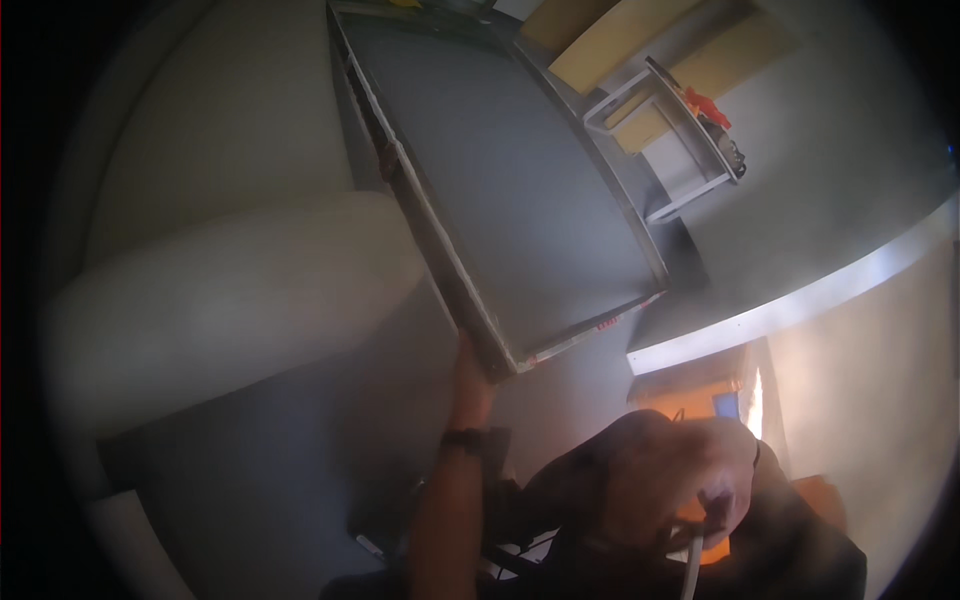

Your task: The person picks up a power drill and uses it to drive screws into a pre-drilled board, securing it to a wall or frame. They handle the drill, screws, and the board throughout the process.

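1. Grey framed panel runs long, far and left, from the left hand, the nearer one.
2. Left fingers touch its near corner (grip hidden, can't tell).
3. Right hand: fingers too blurry to tell.

We picture a smooth, matt panel, its rough-edged, metal-looking frame, matt, cardboard-like sheets and a smooth, metal-looking stand.

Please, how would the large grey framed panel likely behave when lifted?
The panel is probably stiff, since a rim frames it. Being long, it may tip if lifted only at the near corner, where the left hand is.
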Available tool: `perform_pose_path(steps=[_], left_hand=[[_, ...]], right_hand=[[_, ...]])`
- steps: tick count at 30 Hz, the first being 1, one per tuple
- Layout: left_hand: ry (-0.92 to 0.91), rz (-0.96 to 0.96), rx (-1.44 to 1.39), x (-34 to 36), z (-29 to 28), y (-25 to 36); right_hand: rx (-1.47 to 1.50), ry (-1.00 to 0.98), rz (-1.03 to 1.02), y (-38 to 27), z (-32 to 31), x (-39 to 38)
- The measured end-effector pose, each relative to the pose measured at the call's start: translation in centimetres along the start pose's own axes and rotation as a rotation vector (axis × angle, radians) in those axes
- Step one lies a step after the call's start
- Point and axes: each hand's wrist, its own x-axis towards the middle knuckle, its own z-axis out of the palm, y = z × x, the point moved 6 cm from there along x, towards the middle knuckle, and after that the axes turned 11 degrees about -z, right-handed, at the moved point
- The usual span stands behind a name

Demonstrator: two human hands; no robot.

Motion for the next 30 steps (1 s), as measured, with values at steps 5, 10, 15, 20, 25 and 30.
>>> perform_pose_path(steps=[5, 10, 15, 20, 25, 30], left_hand=[[0.08, -0.004, 0.127, -1.2, -4.3, 0.2], [0.34, -0.035, 0.478, -2.3, -11.8, 0.3], [0.364, 0.119, 1.046, -3.9, -21.1, 0.9], [0.489, -0.202, 0.45, -2.3, -18.8, 2.4], [0.542, -0.252, 0.353, -0.9, -15.7, 2.8], [0.484, -0.181, 1.387, -1.3, -27.4, 5.5]], right_hand=[[-0.203, 0.192, 0.285, 3.0, -6.4, -4.1], [-0.09, 0.507, 0.586, 7.6, -7.5, -8.5], [-0.136, 0.509, 0.594, 8.9, -8.0, -10.6], [-0.206, 0.488, 0.719, 9.4, -9.6, -9.7], [-0.277, 0.571, 0.626, 13.2, -10.5, -12.1], [-0.359, 0.724, 0.466, 14.4, -11.6, -10.7]])
